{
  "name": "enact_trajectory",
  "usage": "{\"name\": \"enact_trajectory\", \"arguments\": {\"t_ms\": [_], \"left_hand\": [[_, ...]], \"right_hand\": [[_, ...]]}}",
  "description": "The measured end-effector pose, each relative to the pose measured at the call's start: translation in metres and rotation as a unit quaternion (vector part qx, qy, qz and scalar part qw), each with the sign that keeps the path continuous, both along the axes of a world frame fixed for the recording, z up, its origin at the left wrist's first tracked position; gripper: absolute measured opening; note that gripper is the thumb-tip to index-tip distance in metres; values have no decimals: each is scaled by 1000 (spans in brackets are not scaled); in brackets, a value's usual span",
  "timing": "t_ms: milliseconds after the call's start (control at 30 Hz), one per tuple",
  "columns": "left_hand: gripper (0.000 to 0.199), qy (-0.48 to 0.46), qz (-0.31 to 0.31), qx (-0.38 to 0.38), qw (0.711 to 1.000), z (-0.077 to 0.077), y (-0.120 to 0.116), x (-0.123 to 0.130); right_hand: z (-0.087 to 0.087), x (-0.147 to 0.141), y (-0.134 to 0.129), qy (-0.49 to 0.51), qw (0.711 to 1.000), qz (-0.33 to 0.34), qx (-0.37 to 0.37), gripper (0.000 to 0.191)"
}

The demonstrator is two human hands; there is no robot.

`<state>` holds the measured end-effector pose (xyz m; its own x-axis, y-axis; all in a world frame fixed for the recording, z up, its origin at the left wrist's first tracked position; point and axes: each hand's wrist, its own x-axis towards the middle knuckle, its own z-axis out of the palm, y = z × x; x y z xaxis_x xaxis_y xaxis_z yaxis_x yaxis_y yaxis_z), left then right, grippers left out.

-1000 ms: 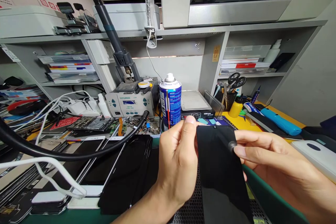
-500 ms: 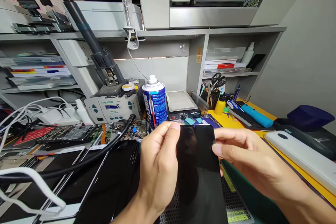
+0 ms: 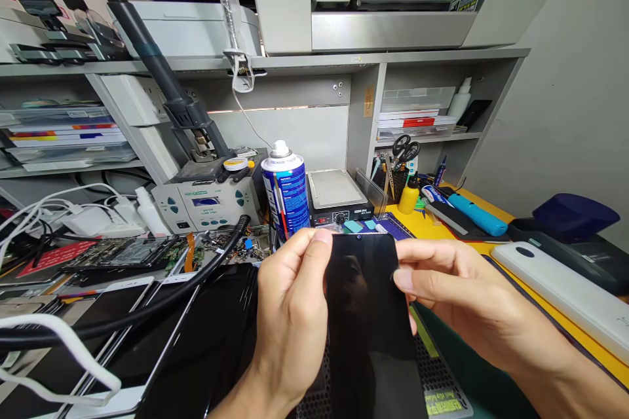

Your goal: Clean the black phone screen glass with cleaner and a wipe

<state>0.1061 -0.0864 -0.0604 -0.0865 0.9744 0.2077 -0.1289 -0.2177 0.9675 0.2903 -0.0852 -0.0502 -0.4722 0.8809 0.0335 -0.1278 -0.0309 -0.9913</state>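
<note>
A black smartphone with a dark, glossy screen faces up toward me, held between both hands. On its left edge my left hand is closed, the thumb lying along the upper left corner. My right hand pinches the upper right edge between thumb and fingers. Some fingertips are hidden behind the phone. Below it lies a perforated dark mat with yellow markings, partly covered by the phone.
Several phone screens lie at the left, crossed by a black hose. Behind my hands stand a blue spray can, a hot air station and a heating plate. A white phone lies at the right.
The whole view has shifted slightly, so the surroundings sit a little further left. Both hands keep the same hold on the phone.
</note>
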Motion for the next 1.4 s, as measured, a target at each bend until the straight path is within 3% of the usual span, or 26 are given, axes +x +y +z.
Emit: {"name": "enact_trajectory", "arguments": {"t_ms": [200,467,700,900,1400], "left_hand": [[34,4,-1,-3,1000,0,-1,0],[34,12,-11,-13,1000,1,3,-1],[35,111,-87,-9,990,12,3,-12],[32,132,-147,-34,980,5,-9,-25],[30,117,-75,-14,990,-5,-15,-34]], "right_hand": [[1,-1,0,14,1000,16,-13,16],[3,0,0,28,999,-21,-27,13],[0,1,8,51,996,-68,-13,9],[-3,0,10,71,995,-72,-14,12],[-8,-6,11,26,999,-22,-16,24]]}}
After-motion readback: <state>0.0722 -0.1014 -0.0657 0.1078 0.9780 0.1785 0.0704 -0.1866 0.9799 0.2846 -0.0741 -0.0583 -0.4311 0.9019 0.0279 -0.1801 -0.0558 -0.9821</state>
